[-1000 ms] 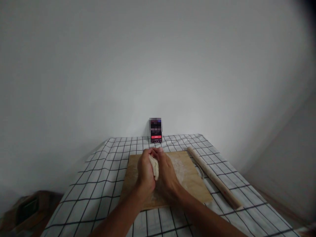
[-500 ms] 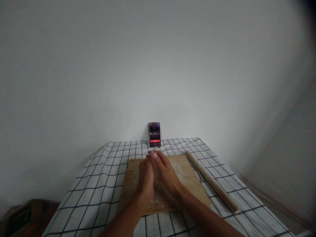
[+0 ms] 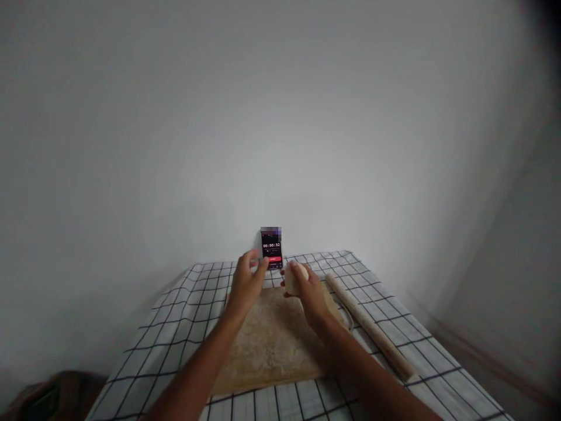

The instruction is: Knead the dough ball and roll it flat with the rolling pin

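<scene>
A pale ball of dough (image 3: 296, 279) sits in my right hand (image 3: 310, 286), fingers curled round it and the thumb on top. To its left, my left hand (image 3: 249, 278) is raised with thumb and fingers apart, holding nothing. Both hands are over the far part of a wooden board (image 3: 272, 351) dusted with flour. A long wooden rolling pin (image 3: 372, 327) lies slanted along the board's right side, apart from my hands.
The board rests on a table with a white, black-checked cloth (image 3: 175, 327). A phone (image 3: 272, 248) showing a timer leans against the wall at the back. A thin curved handle or cord (image 3: 348, 316) shows between board and rolling pin. A dark object (image 3: 56, 394) is at lower left.
My hands were pressed together over the board with the dough hidden. They have parted, the left moving left and opening, the right keeping the dough, which now shows.
</scene>
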Motion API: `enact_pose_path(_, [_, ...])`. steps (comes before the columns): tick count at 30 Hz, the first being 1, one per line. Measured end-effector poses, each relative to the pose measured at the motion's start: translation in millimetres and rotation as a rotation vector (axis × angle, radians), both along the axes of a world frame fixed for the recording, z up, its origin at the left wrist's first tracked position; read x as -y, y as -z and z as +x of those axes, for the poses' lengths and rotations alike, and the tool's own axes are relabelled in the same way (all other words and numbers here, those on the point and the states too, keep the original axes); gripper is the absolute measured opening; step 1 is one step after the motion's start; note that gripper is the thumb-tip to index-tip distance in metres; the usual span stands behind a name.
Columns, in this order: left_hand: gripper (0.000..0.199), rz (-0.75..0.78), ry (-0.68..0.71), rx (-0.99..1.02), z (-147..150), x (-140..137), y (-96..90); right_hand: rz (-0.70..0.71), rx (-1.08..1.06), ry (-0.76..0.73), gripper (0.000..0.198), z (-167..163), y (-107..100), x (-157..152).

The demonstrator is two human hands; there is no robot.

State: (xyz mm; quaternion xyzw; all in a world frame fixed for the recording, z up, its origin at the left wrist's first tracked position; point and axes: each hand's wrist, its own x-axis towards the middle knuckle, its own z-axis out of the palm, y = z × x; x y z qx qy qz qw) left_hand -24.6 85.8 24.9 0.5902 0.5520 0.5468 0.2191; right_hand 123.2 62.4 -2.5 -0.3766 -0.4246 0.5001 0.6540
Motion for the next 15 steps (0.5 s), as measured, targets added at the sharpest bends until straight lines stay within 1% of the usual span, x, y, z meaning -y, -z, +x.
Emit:
enact_pose_path(2, [0.07,-0.106,-0.113,-0.09,4,-32,1.1,-0.004,-0.032,0.062,0.058,12,0,-7])
enact_pose_path(3, [0.078,-0.148,-0.168,-0.126,9,-47,3.2,-0.002,-0.048,0.084,0.058,17,0,-9])
enact_pose_path(5, [0.089,-0.229,-0.235,-0.155,26,-70,10.5,0.004,-0.077,0.106,0.058,23,0,-13])
enact_pose_path(9, [0.099,-0.199,-0.363,-0.174,59,-98,31.9,-0.015,-0.135,0.107,0.059,31,1,-19])
enact_pose_path(10, [0.1,-0.185,-0.403,-0.154,65,-102,37.2,-0.022,-0.149,0.105,0.059,32,2,-20])
enact_pose_path(11, [0.097,-0.179,-0.413,-0.151,69,-106,42.1,-0.027,-0.162,0.105,0.06,34,2,-22])
enact_pose_path(15, [0.076,-0.181,-0.463,-0.173,75,-117,53.8,-0.048,-0.207,0.117,0.06,40,4,-27])
